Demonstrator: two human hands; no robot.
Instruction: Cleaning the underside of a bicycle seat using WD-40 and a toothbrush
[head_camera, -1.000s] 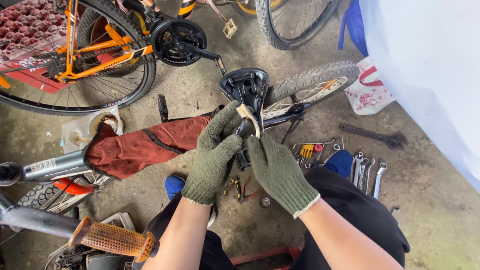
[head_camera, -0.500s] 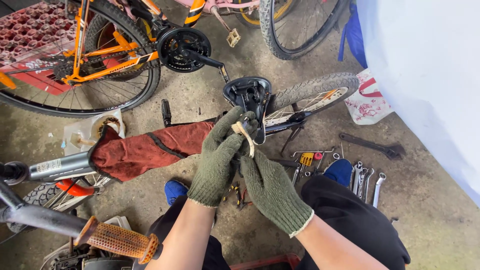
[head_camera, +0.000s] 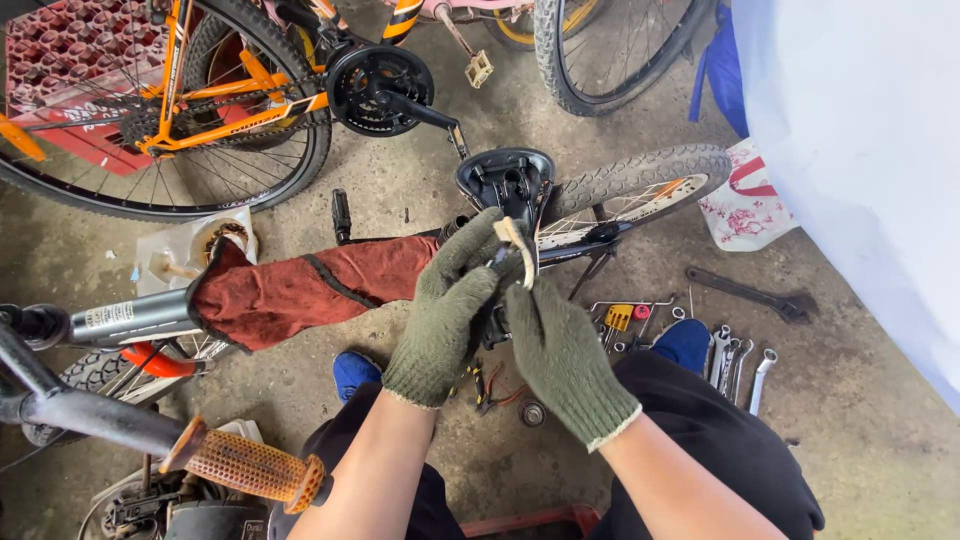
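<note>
Both gloved hands have eased back from the saddle (head_camera: 505, 178); the pale strip (head_camera: 518, 247) now arches free above the left hand's (head_camera: 448, 310) fingertips.

Stained concrete floor (head_camera: 420, 190) carried wrenches (head_camera: 738, 362) near right, a long dark wrench (head_camera: 745, 292) beyond, patterned bag (head_camera: 745, 205) far right.
</note>
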